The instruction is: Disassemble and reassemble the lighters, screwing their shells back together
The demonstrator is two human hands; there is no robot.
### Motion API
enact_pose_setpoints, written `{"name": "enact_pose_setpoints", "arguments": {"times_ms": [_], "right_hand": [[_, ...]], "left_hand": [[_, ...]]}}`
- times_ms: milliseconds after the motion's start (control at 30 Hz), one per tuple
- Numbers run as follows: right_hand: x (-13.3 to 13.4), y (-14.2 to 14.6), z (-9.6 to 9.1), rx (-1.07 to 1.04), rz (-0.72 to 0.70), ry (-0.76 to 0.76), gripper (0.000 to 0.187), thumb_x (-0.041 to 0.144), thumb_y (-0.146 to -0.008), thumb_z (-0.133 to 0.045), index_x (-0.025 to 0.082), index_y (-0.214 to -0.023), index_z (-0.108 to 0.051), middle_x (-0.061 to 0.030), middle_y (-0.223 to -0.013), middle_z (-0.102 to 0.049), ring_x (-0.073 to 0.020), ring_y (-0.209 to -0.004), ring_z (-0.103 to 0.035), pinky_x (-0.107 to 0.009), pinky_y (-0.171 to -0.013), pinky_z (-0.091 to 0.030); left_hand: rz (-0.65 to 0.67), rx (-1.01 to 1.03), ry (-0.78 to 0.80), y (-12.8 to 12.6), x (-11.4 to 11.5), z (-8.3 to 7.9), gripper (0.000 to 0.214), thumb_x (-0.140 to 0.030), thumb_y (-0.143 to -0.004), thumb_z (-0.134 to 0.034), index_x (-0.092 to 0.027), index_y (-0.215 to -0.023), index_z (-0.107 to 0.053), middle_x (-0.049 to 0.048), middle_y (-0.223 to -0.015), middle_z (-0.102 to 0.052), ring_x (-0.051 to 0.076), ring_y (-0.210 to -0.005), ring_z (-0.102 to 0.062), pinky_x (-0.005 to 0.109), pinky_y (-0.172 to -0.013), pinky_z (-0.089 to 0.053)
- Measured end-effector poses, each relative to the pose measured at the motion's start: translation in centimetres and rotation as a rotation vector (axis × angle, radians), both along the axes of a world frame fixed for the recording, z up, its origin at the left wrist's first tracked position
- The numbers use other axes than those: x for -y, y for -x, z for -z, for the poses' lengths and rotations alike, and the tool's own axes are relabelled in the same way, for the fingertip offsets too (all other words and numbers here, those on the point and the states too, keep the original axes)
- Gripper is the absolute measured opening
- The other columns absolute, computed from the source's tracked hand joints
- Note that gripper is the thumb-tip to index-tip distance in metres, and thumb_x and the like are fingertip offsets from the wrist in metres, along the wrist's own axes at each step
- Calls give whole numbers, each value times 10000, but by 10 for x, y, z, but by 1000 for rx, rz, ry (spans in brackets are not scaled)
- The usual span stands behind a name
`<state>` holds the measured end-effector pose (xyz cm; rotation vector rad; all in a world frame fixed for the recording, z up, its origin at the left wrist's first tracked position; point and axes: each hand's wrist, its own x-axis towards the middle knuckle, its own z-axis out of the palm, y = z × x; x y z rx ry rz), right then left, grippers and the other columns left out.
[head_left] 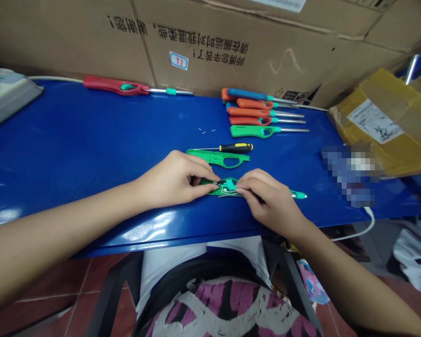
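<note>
Low over the blue table, an opened green gas lighter (215, 191) lies between my hands, its inner parts and a thin wire exposed. My left hand (182, 180) pinches its handle end with thumb and fingers. With closed fingertips my right hand (266, 194) grips the turquoise trigger (230, 184) in the middle of the lighter. Past that hand, the lighter's turquoise-tipped nozzle (298, 194) sticks out to the right. Just beyond, the loose green half shell (228, 159) rests near a yellow and black screwdriver (235, 148).
Several small screws (204, 132) lie on the blue table (108, 154). Several assembled lighters (252, 112) are stacked at the back, and a red lighter (115, 86) lies back left. A large cardboard box (203, 47) walls the rear; a yellow-taped parcel (389, 121) stands right.
</note>
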<state>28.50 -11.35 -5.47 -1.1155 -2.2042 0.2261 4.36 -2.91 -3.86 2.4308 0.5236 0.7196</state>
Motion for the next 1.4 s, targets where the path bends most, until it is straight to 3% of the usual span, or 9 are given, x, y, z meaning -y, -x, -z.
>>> {"name": "enact_pose_setpoints", "arguments": {"times_ms": [167,467,700,867,967,1100,1200,1333,1400], "right_hand": [[0,1,0,-10,-13,-2,111,105,-977,-571,185,-938,-636,-72,-913,-690,-181,-863,-639,-331,-781,-551],[2,-1,-3,6,-59,36,135,100,-967,-538,198,-947,-630,-75,-909,-680,-197,-860,-619,-367,-770,-548],[4,-4,-3,53,-121,-39,172,47,-936,-564,184,-998,-648,-88,-969,-707,-201,-883,-620,-378,-790,-544],[7,-9,0,150,-124,-47,236,51,-942,-559,178,-1121,-645,-100,-1079,-720,-211,-891,-601,-390,-797,-543],[7,-9,-2,175,-130,-38,208,80,-940,-580,184,-1103,-657,-97,-1096,-730,-219,-883,-602,-402,-792,-544],[7,-5,-5,175,-115,-20,156,92,-912,-622,169,-1035,-678,-106,-1117,-741,-232,-897,-607,-423,-798,-546],[8,-4,-6,130,-93,-22,234,84,-904,-626,151,-1123,-673,-118,-1132,-737,-233,-927,-624,-428,-821,-549],[12,-8,-8,13,-37,-42,345,88,-880,-649,143,-1220,-660,-134,-1174,-720,-234,-1006,-664,-435,-885,-545],[14,-11,-11,69,-17,-32,381,108,-874,-664,149,-1253,-659,-142,-1258,-701,-254,-1051,-656,-462,-914,-528]], "left_hand": [[122,-40,-87,4,-3,-2,182,-167,-938,-637,-174,-1022,-799,64,-1044,-793,161,-910,-759,232,-829,-591],[82,-209,-196,3,4,-2,242,-193,-995,-544,-191,-1009,-786,68,-1045,-748,172,-886,-742,259,-815,-584],[93,-307,-363,2,7,-6,253,-187,-1013,-493,-170,-974,-743,74,-999,-728,207,-941,-702,313,-860,-568],[82,-259,-274,2,6,-5,232,-176,-1004,-513,-180,-954,-739,61,-959,-723,187,-928,-690,288,-865,-549],[81,-252,-264,2,7,-5,235,-176,-1001,-520,-181,-954,-750,63,-942,-723,190,-909,-687,294,-845,-545],[53,-263,-355,2,10,-6,276,-187,-1008,-510,-158,-1180,-723,75,-937,-728,212,-890,-667,333,-817,-537],[51,-289,-426,2,11,-8,370,-208,-1025,-480,-157,-1361,-628,82,-1012,-732,224,-921,-659,359,-822,-532],[58,-339,-511,4,11,-12,399,-308,-1036,-482,-177,-1394,-600,97,-1111,-711,248,-986,-656,371,-806,-520],[67,-356,-529,5,11,-12,395,-352,-1034,-489,-182,-1365,-621,104,-1129,-705,261,-1011,-658,369,-797,-516]]}}
